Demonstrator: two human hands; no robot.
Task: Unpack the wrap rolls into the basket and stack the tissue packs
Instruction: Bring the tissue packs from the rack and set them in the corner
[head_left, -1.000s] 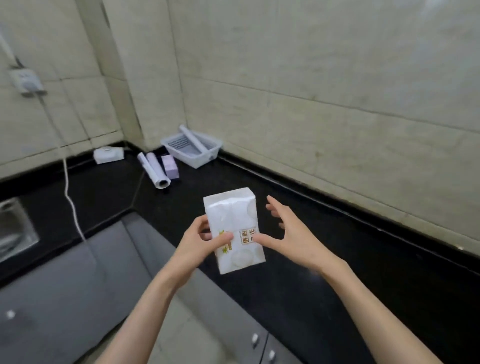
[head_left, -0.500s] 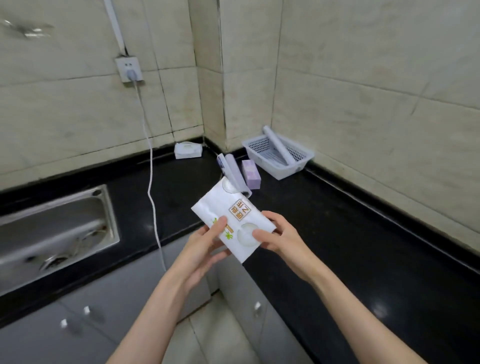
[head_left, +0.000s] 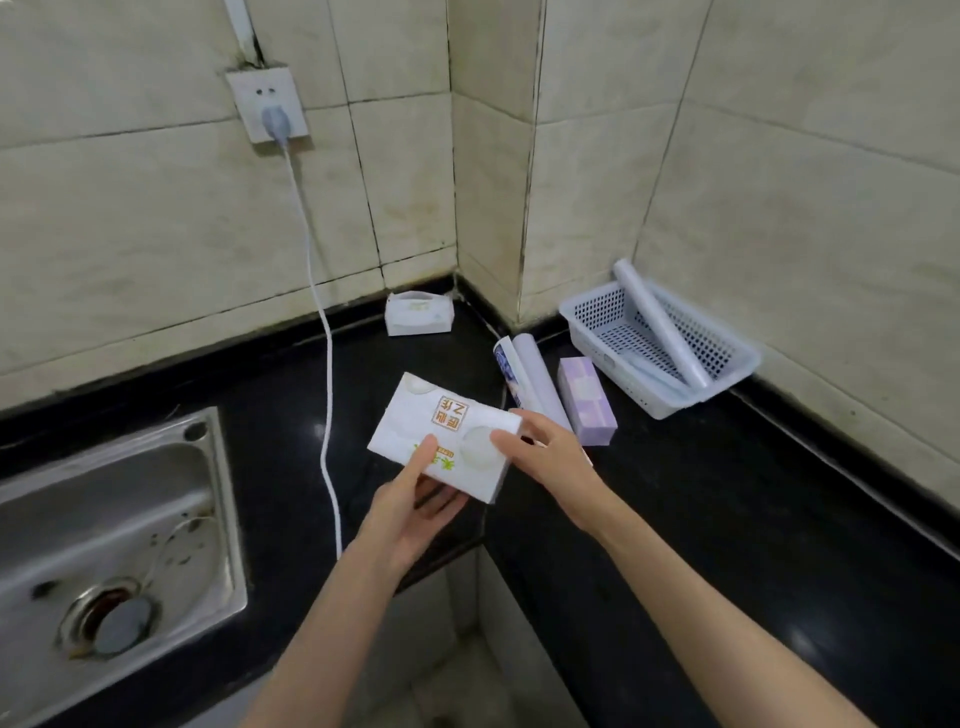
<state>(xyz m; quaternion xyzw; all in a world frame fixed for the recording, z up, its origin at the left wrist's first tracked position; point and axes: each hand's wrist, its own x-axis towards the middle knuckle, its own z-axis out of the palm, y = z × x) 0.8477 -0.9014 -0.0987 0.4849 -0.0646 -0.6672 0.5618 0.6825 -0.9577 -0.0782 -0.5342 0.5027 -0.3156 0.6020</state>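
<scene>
I hold a white tissue pack (head_left: 441, 431) with orange print above the black counter's inner corner. My left hand (head_left: 410, 506) grips its near edge from below, thumb on top. My right hand (head_left: 545, 452) holds its right end. A second white tissue pack (head_left: 418, 314) stands in the far corner by the wall. A purple tissue pack (head_left: 587, 402) lies on the counter beside a wrap roll (head_left: 530, 382) that still sits in its printed wrapper. The white basket (head_left: 727, 384) at the right wall holds one wrap roll (head_left: 660, 322), leaning across it.
A steel sink (head_left: 119, 525) is set into the black counter (head_left: 727, 519) at the left. A white cable (head_left: 324, 405) hangs from the wall socket (head_left: 267, 106) and runs down over the counter edge. Tiled walls close the corner behind.
The view has swung left and down toward the corner. Both hands have carried the white tissue pack forward over the counter and turned it flatter.
</scene>
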